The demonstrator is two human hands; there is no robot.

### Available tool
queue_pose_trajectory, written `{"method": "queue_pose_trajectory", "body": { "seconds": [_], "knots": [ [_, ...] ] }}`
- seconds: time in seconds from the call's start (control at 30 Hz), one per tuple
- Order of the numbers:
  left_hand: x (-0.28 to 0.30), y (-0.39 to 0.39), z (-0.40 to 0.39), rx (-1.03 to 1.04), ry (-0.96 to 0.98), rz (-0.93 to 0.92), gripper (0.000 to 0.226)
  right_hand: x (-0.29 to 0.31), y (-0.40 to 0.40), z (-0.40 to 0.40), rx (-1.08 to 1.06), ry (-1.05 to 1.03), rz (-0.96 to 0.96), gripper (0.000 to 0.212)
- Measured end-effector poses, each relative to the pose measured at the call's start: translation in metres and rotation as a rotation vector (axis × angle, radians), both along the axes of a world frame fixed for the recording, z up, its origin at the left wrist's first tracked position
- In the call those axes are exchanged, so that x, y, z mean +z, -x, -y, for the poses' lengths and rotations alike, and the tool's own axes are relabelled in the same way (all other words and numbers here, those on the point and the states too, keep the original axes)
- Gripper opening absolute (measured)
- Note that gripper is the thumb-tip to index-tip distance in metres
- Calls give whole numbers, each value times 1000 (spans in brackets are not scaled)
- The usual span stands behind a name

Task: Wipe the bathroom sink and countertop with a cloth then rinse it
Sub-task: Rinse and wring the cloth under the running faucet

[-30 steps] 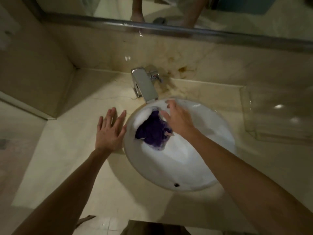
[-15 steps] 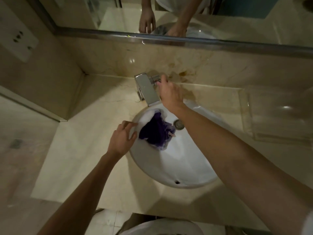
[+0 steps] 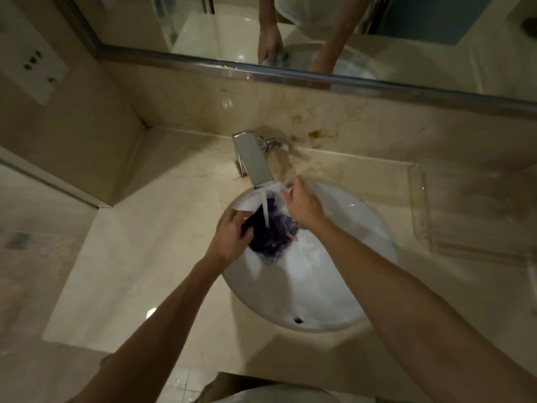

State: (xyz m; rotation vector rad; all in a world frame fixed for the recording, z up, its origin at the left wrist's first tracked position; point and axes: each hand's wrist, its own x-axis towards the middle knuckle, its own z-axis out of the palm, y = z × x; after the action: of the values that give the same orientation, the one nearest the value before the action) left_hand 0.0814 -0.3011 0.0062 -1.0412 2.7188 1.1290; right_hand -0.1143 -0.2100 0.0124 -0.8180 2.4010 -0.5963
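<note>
A purple cloth [image 3: 268,238] lies bunched in the back left of the white oval sink [image 3: 334,286]. Water runs from the chrome faucet [image 3: 254,161] in a thin stream onto the cloth. My left hand [image 3: 231,235] grips the cloth's left edge at the basin rim. My right hand [image 3: 303,203] sits over the cloth's right side with its fingers bent; its grip on the cloth is hidden. The beige marble countertop [image 3: 151,257] surrounds the basin.
A clear glass tray [image 3: 470,205] sits on the counter to the right of the sink. A mirror [image 3: 290,30] with a metal frame runs along the back wall. A wall socket plate [image 3: 32,65] is on the left wall. The faucet handle [image 3: 271,142] sticks out behind the spout.
My right hand came back from the faucet handle down to the cloth. Water now flows from the spout. My left hand moved from the rim onto the cloth.
</note>
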Motion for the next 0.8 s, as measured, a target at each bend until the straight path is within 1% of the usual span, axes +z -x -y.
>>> {"method": "queue_pose_trajectory", "body": {
  "seconds": [0.03, 0.1, 0.2, 0.27, 0.33, 0.4, 0.47, 0.57, 0.63, 0.7, 0.73, 0.77, 0.8],
  "knots": [
    [-4, 7, -3, -1, 33, 46, 48, -11, -8, -6, 41, -64, 64, 39],
    [-11, 20, -9, 17, 80, 139, 59, -29, -19, -10, 127, -172, 116, 52],
    [-32, 37, -15, 45, 52, 244, 73, -47, -30, 0, 154, -208, 136, 71],
    [-48, 45, -17, 50, 102, 337, 72, -64, -33, 10, 161, -218, 94, 81],
    [-60, 52, -17, 43, 232, 419, 64, -81, -31, 20, 174, -208, 87, 91],
    [-73, 58, -13, 1, 345, 463, 58, -96, -26, 29, 87, -159, 145, 94],
    [-85, 66, -11, -42, 373, 496, 58, -108, -23, 34, 19, -140, 147, 88],
    [-91, 77, -8, -66, 341, 493, 52, -118, -16, 31, 113, -238, 84, 67],
    [-90, 79, -4, -88, 288, 468, 56, -114, -7, 27, 144, -242, 67, 54],
    [-87, 81, 3, -69, 148, 390, 70, -101, 3, 23, 149, -182, 91, 51],
    [-82, 82, 7, -41, 28, 337, 72, -93, 8, 20, 154, -124, 130, 52],
    [-78, 85, 11, -29, -101, 268, 67, -84, 11, 18, 142, -47, 194, 49],
    [-70, 87, 15, -52, -190, 218, 56, -78, 14, 15, 99, 23, 280, 40]
  ]
}}
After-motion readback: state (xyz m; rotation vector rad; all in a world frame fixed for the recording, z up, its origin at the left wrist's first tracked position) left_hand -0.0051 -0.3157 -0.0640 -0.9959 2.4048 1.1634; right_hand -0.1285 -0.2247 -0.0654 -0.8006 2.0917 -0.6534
